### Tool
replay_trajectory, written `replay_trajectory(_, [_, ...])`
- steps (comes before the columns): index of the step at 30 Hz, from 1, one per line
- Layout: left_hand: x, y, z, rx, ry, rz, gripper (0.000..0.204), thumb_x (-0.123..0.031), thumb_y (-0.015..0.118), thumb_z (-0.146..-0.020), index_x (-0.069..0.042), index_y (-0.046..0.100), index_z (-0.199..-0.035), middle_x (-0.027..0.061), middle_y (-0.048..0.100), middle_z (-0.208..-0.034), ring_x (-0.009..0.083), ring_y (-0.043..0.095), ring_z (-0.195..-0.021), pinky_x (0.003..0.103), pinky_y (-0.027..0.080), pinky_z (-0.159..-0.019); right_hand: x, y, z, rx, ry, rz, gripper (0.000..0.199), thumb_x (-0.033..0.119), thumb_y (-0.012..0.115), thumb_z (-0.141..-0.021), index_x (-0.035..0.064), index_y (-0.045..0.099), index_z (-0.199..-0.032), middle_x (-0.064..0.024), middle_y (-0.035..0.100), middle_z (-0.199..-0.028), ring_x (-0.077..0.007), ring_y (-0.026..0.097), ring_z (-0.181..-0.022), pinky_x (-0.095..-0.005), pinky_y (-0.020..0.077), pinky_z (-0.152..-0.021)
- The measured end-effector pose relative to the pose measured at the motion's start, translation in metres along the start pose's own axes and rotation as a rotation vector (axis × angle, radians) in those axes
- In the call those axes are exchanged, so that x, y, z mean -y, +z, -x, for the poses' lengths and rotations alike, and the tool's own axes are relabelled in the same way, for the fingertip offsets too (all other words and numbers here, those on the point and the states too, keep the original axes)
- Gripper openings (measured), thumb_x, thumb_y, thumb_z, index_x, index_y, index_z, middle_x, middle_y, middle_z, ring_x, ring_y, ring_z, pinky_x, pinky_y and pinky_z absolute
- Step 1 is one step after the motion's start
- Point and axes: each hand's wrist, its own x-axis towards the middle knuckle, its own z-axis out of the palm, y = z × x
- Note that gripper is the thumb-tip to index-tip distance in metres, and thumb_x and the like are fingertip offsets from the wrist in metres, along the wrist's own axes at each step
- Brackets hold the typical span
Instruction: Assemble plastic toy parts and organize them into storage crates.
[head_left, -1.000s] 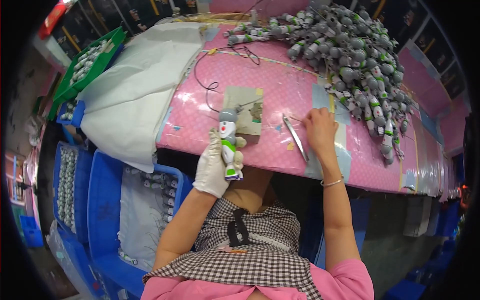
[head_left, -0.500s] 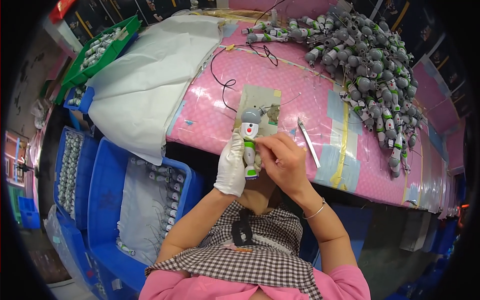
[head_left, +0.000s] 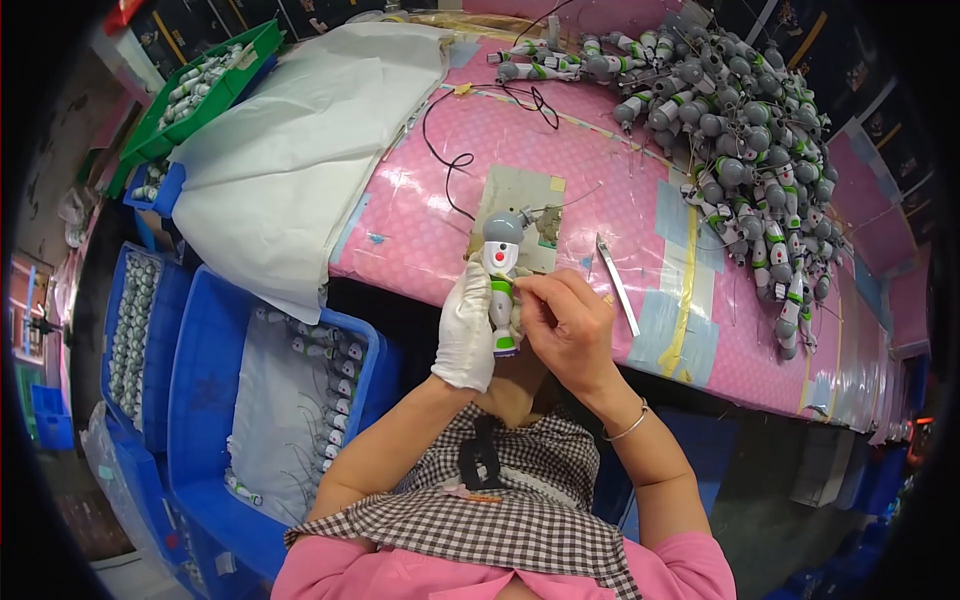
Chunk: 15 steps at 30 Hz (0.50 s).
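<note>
My left hand, in a white glove, is wrapped round a small snowman-like toy figure and holds it upright in front of my apron. The figure has a grey domed cap, a white face with a red nose, a green band and a dark base. A thin wire sticks out from beside its cap. My bare right hand is closed in a pinch, its fingertips at the figure's right side near the green band. What those fingertips hold, if anything, is hidden.
A big pile of similar figures covers the table's right. Metal tweezers lie on the pink table, near a grey plate and a black cable. Left are a white sheet, a blue bin and a green tray.
The view has shifted slightly. Both hands keep nearly the same hold on the figure, with the right fingertips still at its side.
</note>
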Motion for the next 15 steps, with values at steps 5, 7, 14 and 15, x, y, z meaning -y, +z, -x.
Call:
replay_trajectory(5, [-0.006,-0.003,0.003,0.044,-0.005,-0.014,0.039,-0.042,0.033,-0.097,-0.007,0.049,-0.104,0.003,0.054,-0.071,0.0099,0.05,-0.049,0.022,0.042,-0.043,-0.007,0.0,-0.003,-0.019,0.017,0.01,0.016,-0.007,0.063,-0.072,-0.0002,0.064,-0.087,-0.0071,0.059,-0.073,-0.012,0.055,-0.056,-0.0233,0.0431,-0.047])
replay_trajectory(7, [-0.006,-0.004,0.003,0.081,-0.051,0.027,0.039,-0.042,0.033,-0.097,-0.007,0.049,-0.101,0.0029,0.051,-0.067,0.0104,0.048,-0.047,0.022,0.04,-0.041,-0.012,0.0,-0.009,-0.034,0.025,0.002,0.017,-0.007,0.063,-0.072,0.0,0.064,-0.088,-0.0071,0.059,-0.074,-0.0121,0.056,-0.057,-0.0233,0.0434,-0.047])
replay_trajectory(14, [-0.011,-0.005,0.003,0.056,-0.08,0.032,0.038,-0.042,0.033,-0.097,-0.007,0.048,-0.101,0.0026,0.048,-0.065,0.0106,0.048,-0.048,0.023,0.041,-0.041,-0.014,0.003,-0.007,-0.034,-0.042,-0.016,0.019,-0.008,0.063,-0.072,0.0013,0.064,-0.089,-0.0071,0.06,-0.077,-0.013,0.056,-0.059,-0.0235,0.0438,-0.049])
replay_trajectory(15, [-0.014,-0.005,0.004,0.086,-0.082,0.026,0.038,-0.042,0.033,-0.097,-0.007,0.047,-0.101,0.0028,0.049,-0.065,0.0108,0.048,-0.048,0.023,0.041,-0.041,-0.014,0.004,-0.006,-0.033,-0.041,-0.017,0.019,-0.008,0.063,-0.072,0.0013,0.064,-0.089,-0.0071,0.06,-0.077,-0.013,0.056,-0.059,-0.0235,0.0438,-0.049])
